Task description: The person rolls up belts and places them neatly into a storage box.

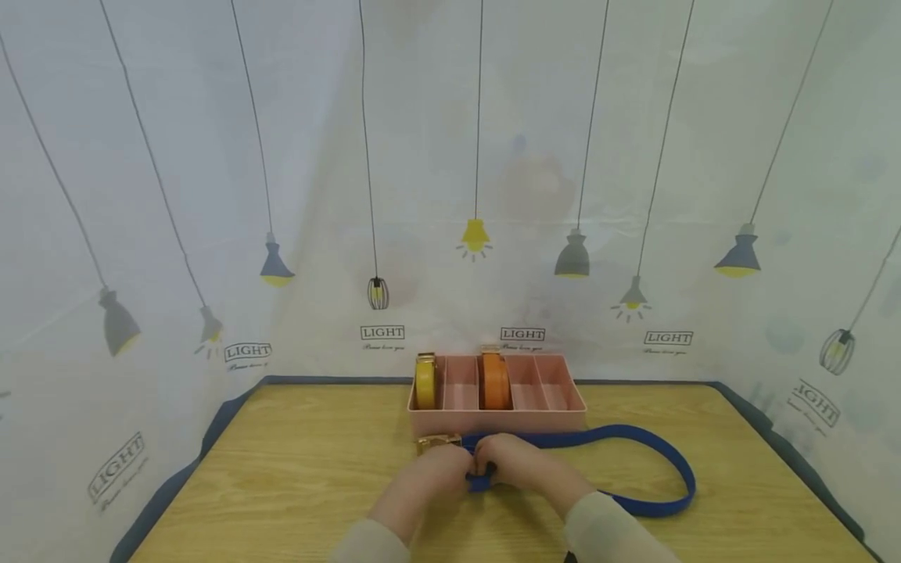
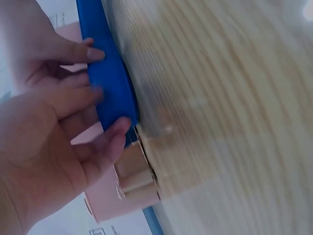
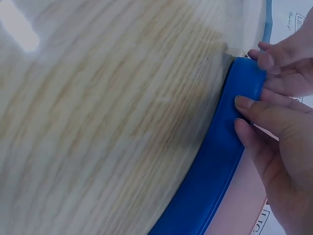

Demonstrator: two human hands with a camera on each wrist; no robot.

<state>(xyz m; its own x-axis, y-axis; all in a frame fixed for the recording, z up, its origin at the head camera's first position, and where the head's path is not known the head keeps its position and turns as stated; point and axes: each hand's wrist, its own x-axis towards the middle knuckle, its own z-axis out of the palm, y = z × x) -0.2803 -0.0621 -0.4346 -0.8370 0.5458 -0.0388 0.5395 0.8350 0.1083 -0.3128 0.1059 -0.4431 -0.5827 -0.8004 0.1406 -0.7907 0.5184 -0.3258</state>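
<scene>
A blue belt (image 1: pixel 679 461) lies on the wooden table, its far part looping out to the right. Its gold buckle (image 1: pixel 438 444) is at the left end, beside my left hand (image 1: pixel 445 469). In the left wrist view that hand (image 2: pixel 54 142) pinches the strap (image 2: pixel 110 83) just by the buckle (image 2: pixel 134 178). My right hand (image 1: pixel 519 460) holds the same strap close by, its thumb and fingers on the strap's edge in the right wrist view (image 3: pixel 288 132). Both hands are close together, and part of the belt between them is hidden in the head view.
Right behind the hands stands a pink divided box (image 1: pixel 500 422). A rolled yellow belt (image 1: pixel 425 383) sits in its leftmost compartment, and a rolled orange belt (image 1: pixel 496 381) in a middle one. A white printed cloth (image 1: pixel 436 156) surrounds the table's back and sides.
</scene>
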